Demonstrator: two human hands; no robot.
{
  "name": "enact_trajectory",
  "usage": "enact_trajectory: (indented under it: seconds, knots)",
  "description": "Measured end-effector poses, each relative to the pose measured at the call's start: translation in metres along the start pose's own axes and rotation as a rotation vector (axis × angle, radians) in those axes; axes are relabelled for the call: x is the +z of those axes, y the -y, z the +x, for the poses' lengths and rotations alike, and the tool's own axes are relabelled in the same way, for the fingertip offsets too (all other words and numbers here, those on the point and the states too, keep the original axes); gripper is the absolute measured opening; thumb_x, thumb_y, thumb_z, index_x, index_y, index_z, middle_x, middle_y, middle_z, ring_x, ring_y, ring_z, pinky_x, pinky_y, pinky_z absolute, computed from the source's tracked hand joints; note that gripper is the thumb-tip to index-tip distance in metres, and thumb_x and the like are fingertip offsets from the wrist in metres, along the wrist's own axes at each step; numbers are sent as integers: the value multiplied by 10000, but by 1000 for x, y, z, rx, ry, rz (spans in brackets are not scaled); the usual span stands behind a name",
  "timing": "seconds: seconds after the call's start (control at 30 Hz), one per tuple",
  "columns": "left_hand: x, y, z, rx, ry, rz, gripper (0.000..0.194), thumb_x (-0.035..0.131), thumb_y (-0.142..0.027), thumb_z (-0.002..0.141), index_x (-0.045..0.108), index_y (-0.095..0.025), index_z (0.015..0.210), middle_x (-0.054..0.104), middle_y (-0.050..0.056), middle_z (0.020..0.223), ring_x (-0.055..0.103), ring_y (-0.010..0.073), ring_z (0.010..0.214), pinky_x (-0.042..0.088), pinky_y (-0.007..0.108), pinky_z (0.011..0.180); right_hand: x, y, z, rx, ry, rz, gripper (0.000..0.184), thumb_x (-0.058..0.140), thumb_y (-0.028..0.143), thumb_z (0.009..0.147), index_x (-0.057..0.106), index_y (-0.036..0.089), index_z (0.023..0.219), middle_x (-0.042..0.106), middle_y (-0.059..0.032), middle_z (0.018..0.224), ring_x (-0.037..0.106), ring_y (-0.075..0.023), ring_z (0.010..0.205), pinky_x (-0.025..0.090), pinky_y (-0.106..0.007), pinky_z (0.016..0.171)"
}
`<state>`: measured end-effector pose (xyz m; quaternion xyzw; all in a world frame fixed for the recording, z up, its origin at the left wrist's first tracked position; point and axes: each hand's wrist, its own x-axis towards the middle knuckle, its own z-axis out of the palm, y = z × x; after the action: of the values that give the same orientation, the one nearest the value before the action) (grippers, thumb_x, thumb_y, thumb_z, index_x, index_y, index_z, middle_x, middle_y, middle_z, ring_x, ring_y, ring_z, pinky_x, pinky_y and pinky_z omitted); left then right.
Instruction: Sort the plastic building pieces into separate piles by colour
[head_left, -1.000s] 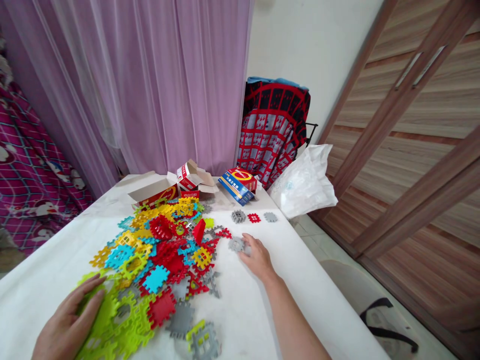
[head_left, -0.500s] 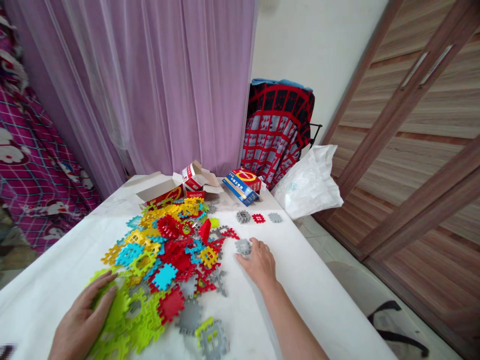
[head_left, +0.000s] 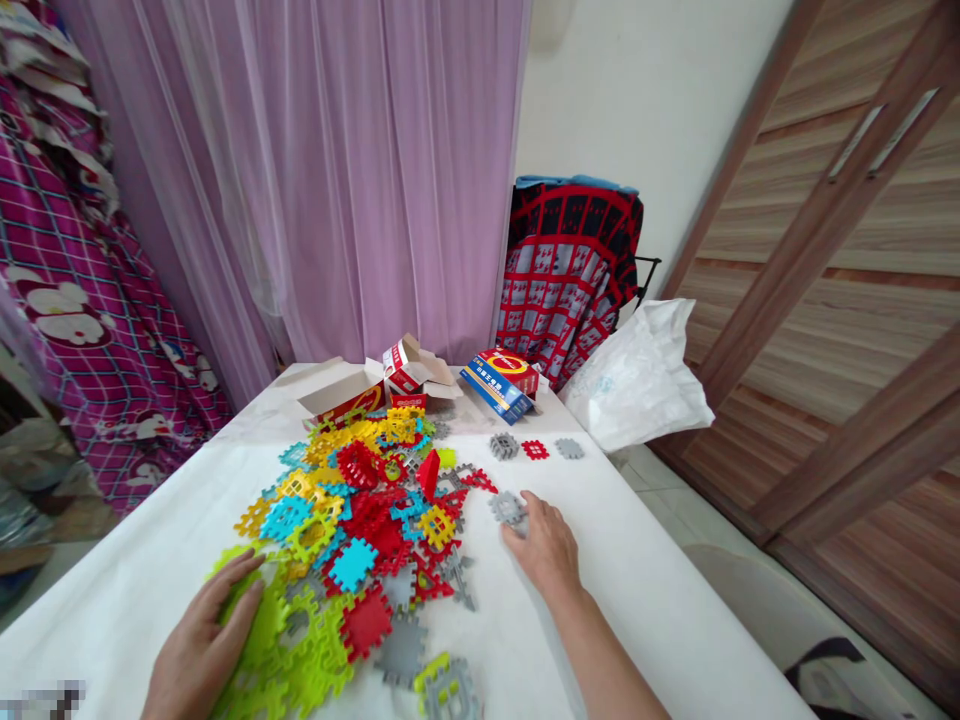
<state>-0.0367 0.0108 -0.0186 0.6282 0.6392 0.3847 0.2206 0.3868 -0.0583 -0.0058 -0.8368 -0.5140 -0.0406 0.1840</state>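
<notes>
The left hand [head_left: 206, 635] lies over green pieces [head_left: 319, 640], thumb parted from the fingers. The right hand [head_left: 546, 545] has thumb and forefinger at the near edge of a grey piece [head_left: 508, 508]; whether it pinches the piece cannot be told. Red pieces [head_left: 367, 622] lie between the hands. Beyond the right hand stands a grey stack [head_left: 504, 446].

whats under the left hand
Lime-green toothed pieces show beside and partly under the left hand; whatever lies directly beneath the hand is covered and cannot be seen.
</notes>
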Motion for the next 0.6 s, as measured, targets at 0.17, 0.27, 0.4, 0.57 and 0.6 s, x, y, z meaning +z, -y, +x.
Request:
enact_trajectory:
  seconds: [0.17, 0.27, 0.4, 0.57, 0.6]
  knots:
    - [-2, 0, 0, 5, 11, 11, 553, 510, -642, 714, 702, -254, 1058, 667, 66, 1290, 580, 305, 1257, 368, 471, 1146, 13, -7, 3, 45, -127, 190, 566, 657, 324, 747, 515, 202, 1281, 707, -50, 1039, 630, -240, 960, 438, -318, 828]
    - [-2, -2, -1, -5, 32, 12, 574, 507, -650, 711, 703, -249, 1072, 654, 71, 1311, 566, 316, 1271, 375, 476, 1141, 23, -13, 13, 63, -243, 307, 613, 633, 380, 748, 469, 194, 1309, 705, -58, 1043, 635, -238, 925, 451, -330, 805]
    - [-2, 0, 0, -4, 39, -2, 569, 520, -670, 702, 707, -268, 1060, 661, 56, 1302, 568, 313, 1270, 366, 475, 1148, 33, -17, 35, 99, -368, 408, 649, 606, 440, 739, 449, 181, 1312, 701, -80, 1058, 631, -242, 899, 464, -349, 789]
    - [1, 4, 2, -14, 9, -25, 577, 522, -698, 679, 712, -275, 1023, 679, 53, 1268, 572, 325, 1264, 337, 507, 1157, 41, -15, 73, 93, -479, 433, 671, 588, 459, 745, 435, 162, 1328, 698, -98, 1059, 623, -247, 893, 465, -362, 801]
    - [1, 5, 2, -13, 8, -22, 574, 525, -696, 680, 711, -277, 1025, 677, 51, 1271, 569, 326, 1267, 335, 509, 1157, 43, -14, 80, 90, -489, 432, 675, 587, 459, 747, 434, 156, 1331, 699, -101, 1051, 621, -251, 902, 465, -364, 799]
